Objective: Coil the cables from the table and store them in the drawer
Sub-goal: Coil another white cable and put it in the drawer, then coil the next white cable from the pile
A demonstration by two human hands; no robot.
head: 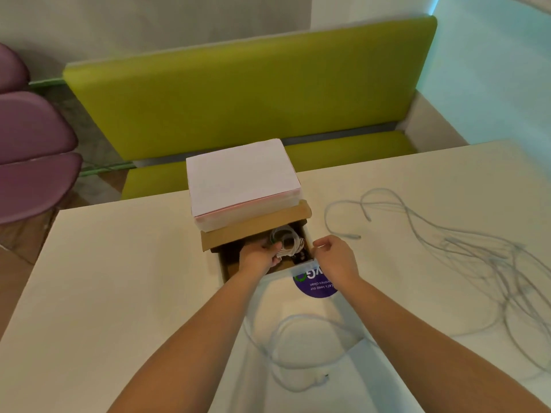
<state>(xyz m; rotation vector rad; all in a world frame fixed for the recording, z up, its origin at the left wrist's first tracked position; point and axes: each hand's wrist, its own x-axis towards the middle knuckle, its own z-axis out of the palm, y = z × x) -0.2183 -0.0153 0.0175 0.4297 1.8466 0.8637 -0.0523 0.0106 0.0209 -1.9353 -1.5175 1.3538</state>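
At the centre of the frame the left hand (258, 255) reaches into the open cardboard drawer (222, 236), its fingers (275, 247) curled round a pale coiled cable (287, 238) that sits just beyond them, toward the top of the frame and already inside the drawer's cavity beneath the white box (241, 177) stacked on its housing. The right hand (335, 259) hovers just right of the drawer's edge, fingers loosely curled and holding nothing that I can make out; it may brush the drawer's corner, though that is unclear. What seems to matter next is the lie of the loose cables: one loose loop (298, 347) lies on the bench (119, 278) in the lower middle of the frame, between the two forearms and about as near to one hand as the other, its plug end toward the bottom. The larger tangle (477, 257) spreads to the right, its long strands running from centre right toward the lower right edge, so the right hand is plainly the nearer one. A purple sticker (316, 289) shows just below the drawer. Judging from this, one coil is being stowed and several cables remain uncoiled.
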